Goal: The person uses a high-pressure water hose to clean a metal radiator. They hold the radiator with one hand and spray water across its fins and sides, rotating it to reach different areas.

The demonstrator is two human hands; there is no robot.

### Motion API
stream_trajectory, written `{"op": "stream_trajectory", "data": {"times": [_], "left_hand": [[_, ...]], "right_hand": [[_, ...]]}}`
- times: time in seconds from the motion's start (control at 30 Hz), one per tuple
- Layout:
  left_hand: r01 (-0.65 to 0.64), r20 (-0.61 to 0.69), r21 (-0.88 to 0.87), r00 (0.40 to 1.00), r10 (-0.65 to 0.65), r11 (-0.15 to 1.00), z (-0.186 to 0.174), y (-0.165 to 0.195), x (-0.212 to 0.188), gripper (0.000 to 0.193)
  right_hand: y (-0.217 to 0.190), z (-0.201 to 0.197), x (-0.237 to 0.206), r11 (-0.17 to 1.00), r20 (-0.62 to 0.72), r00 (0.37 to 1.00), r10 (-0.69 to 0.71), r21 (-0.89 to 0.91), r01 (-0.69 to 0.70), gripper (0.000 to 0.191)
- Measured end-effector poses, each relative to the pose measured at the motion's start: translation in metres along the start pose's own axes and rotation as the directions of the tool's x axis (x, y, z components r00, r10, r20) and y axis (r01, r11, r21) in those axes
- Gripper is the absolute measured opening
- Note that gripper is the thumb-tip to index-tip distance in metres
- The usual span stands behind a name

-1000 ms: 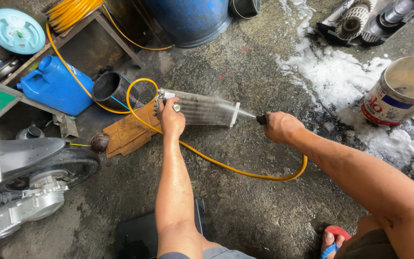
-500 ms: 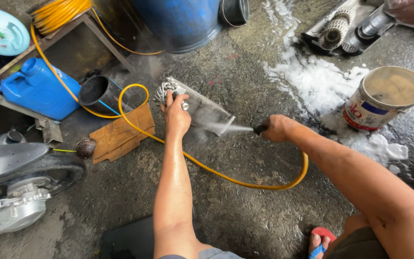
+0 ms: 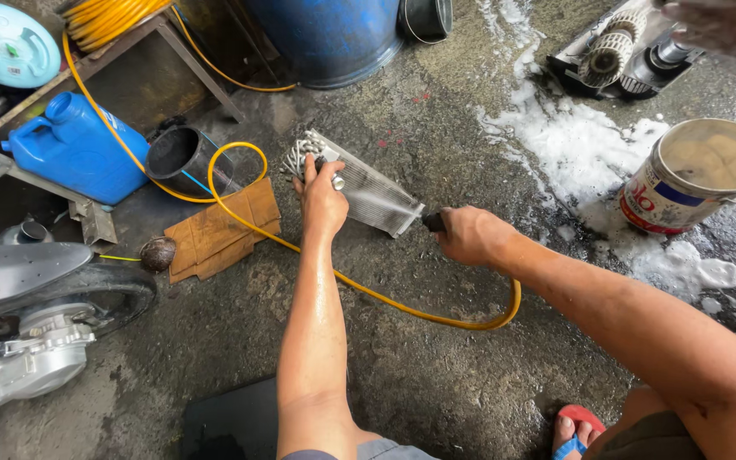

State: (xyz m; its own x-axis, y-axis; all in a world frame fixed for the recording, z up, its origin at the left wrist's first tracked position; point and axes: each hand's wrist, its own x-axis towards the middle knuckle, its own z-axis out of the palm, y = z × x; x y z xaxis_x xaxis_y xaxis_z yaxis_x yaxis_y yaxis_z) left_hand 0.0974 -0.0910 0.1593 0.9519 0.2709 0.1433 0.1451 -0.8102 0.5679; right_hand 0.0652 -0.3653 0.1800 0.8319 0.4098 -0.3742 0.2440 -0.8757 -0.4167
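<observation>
A finned metal coil [image 3: 368, 189] lies on the wet concrete floor [image 3: 436, 375], tilted up on one long edge, its long axis running from upper left to lower right; the end with the bent tube loops points up-left toward a black pipe section [image 3: 182, 159]. The left hand [image 3: 324, 198] is closed over the top edge near that tube end, steadying it. The right hand [image 3: 467, 234] is wrapped tight around a black spray nozzle [image 3: 432, 221] that points left at the coil's lower right end, just beside it. A yellow hose [image 3: 402, 305] curls from the nozzle under the arms, across a piece of cardboard [image 3: 215, 232]. To the right, well apart, a tin can [image 3: 692, 183] stands open, filled with cloudy beige liquid, with white foam [image 3: 589, 153] on the floor around it. Left of the cardboard lies a blue jerrycan [image 3: 78, 149], capped; above stands a big blue barrel [image 3: 334, 34].
</observation>
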Motion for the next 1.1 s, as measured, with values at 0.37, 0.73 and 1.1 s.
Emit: {"op": "stream_trajectory", "data": {"times": [0.37, 0.73, 1.1], "left_hand": [[-0.090, -0.098, 0.023, 0.991, 0.092, 0.996, 0.004, -0.018, 0.003, 0.049], [-0.025, -0.013, -0.007, 1.000, 0.025, 1.000, 0.004, -0.002, 0.001, 0.054], [-0.083, 0.143, -0.105, 0.985, 0.098, 0.991, -0.012, -0.009, 0.003, 0.063]], "right_hand": [[0.108, 0.015, 0.050, 0.975, 0.102, 0.980, 0.170, -0.158, -0.153, 0.037], [0.150, 0.007, 0.041, 0.950, 0.064, 0.951, 0.303, 0.054, -0.307, 0.037], [0.145, 0.022, 0.042, 0.948, 0.108, 0.947, 0.304, 0.066, -0.312, 0.042]]}}
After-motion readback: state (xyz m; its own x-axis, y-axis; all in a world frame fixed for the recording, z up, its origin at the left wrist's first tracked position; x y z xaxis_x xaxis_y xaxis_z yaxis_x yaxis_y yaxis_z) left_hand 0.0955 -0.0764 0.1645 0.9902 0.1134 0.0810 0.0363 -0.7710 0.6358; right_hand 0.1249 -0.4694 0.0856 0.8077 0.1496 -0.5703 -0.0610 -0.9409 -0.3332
